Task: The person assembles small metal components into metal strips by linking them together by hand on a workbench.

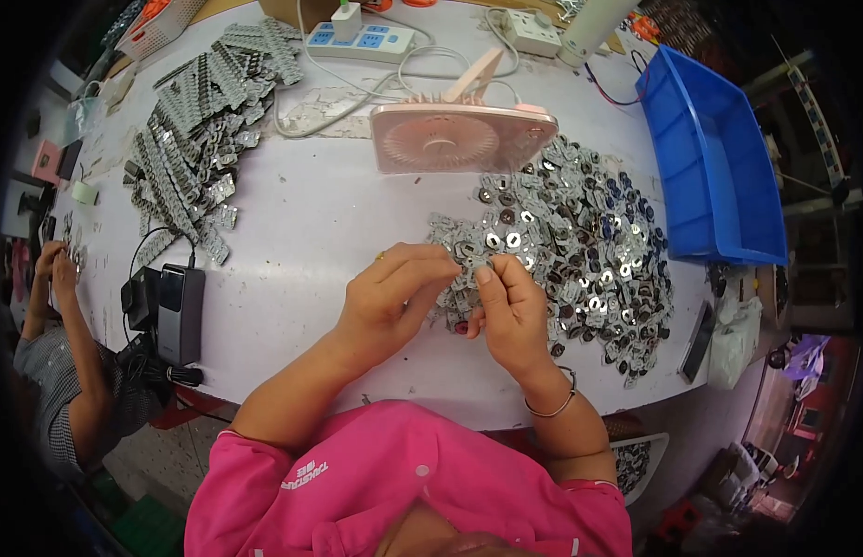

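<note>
A small metal part (pixel 472 264) appears to be worked between the two hands, so the step in hand is judged to be close fingertip handling of one piece. It is held in front of the body, at the near left edge of a loose pile of metal parts (pixel 594 265) on the tabletop (pixel 292 223). By the right hand (pixel 515 320), the part seems to be pinched between thumb and forefinger. The fingers of the left hand (pixel 380 292) are curled in beside it, but whether anything is gripped there cannot be told. Long metal strips (pixel 213 88) are heaped farther left, and a pink fan (pixel 441 144) is stood behind the hands. For the next move, a steady right grip and small, precise left fingertip movements are probably called for, with neighbouring pieces left undisturbed.
</note>
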A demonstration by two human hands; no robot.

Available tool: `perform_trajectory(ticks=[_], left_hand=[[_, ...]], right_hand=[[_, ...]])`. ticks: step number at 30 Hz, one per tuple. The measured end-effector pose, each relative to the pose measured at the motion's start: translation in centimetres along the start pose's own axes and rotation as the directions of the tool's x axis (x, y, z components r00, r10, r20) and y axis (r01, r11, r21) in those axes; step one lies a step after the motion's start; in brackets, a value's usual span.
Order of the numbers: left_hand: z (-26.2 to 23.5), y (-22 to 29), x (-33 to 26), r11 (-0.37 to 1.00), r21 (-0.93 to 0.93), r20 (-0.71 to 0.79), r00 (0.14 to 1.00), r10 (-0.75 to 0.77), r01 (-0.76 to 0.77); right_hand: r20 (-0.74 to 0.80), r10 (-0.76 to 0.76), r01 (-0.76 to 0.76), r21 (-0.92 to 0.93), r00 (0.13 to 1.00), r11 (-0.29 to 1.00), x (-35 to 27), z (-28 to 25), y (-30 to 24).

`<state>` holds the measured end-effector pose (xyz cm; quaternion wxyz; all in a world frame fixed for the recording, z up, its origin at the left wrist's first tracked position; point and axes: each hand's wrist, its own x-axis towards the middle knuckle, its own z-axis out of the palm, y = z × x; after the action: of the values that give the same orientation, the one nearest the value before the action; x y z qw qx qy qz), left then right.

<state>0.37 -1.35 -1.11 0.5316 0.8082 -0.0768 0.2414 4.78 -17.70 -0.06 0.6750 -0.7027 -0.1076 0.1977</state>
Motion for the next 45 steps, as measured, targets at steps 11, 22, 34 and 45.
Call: perform_trajectory(ticks=[11,22,34,45], left_hand=[[0.0,-0.4,0.1,0.999,-0.048,-0.013,1.0,-0.005,0.004],[-0.2,-0.8,-0.1,0.999,-0.012,0.013,0.999,0.041,-0.041],[0.3,-1.7,-0.9,0.915,-0.36,0.104,0.983,-0.153,0.181],[1.1,-3.3,-0.3,0.699,-0.657,0.265,0.954,-0.137,0.283]], right_hand=[[0.026,0.095,-0.098,0.148,0.995,0.984,0.0,0.0,0.0],[-0.064,0.127,-0.116,0.157,0.99,0.981,0.8,0.6,0.2],[0.005,-0.044,0.039,-0.567,0.999,0.823,0.8,-3.4,-0.1],[0.505,-0.184,0.506,-0.631,0.843,0.588,1.1,-4.5,-2.3]])
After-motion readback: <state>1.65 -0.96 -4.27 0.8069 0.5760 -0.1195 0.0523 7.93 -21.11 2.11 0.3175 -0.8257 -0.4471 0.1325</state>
